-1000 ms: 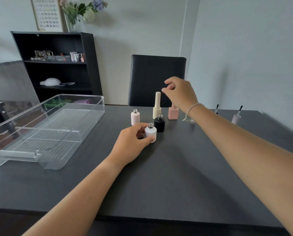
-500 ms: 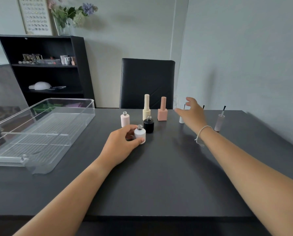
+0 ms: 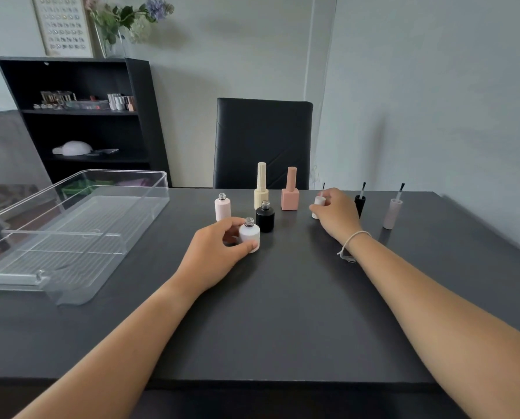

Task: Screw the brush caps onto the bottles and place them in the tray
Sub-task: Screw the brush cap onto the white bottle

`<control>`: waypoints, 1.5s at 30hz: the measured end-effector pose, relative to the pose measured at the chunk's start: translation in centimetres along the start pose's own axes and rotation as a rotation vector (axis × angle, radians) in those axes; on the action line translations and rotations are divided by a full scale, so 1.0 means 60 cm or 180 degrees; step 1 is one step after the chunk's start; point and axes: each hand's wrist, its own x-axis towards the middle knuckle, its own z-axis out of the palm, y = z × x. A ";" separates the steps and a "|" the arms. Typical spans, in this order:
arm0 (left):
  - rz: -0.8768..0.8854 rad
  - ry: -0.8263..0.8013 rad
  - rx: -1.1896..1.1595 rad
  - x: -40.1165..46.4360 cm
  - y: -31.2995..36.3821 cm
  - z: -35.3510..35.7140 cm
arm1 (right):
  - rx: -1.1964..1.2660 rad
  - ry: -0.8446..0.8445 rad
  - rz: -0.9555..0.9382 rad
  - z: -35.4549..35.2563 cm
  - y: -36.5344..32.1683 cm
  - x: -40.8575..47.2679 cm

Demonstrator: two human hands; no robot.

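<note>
My left hand [image 3: 215,255] is wrapped around an uncapped white bottle [image 3: 249,235] standing on the dark table [image 3: 283,313]. Behind it stand an uncapped black bottle [image 3: 265,217] and an uncapped pale pink bottle [image 3: 222,207]. A cream bottle [image 3: 261,189] and a salmon bottle [image 3: 290,192] stand capped further back. My right hand [image 3: 336,214] closes on a white brush cap [image 3: 318,204] standing brush-up. A black brush cap [image 3: 359,202] and a grey-pink brush cap [image 3: 392,211] stand to its right. The clear tray [image 3: 80,225] lies at the left.
A black chair [image 3: 263,143] stands behind the table's far edge. A black shelf unit [image 3: 80,116] with small items stands at the back left. A wall runs close along the table's right side.
My right hand has left the salmon bottle's cap, swung right and come down onto the white brush cap. My left hand has stayed on the white bottle.
</note>
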 end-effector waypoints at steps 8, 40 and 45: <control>0.0090 0.0028 -0.0149 -0.005 0.002 -0.002 | 0.0363 -0.0457 -0.0400 -0.011 -0.020 -0.055; 0.0567 0.0123 -0.0121 -0.019 0.014 -0.004 | 0.1438 -0.1243 -0.1272 -0.033 -0.069 -0.118; 0.0610 0.0056 -0.0105 -0.021 0.015 -0.003 | 0.1203 -0.1241 -0.1334 -0.024 -0.069 -0.124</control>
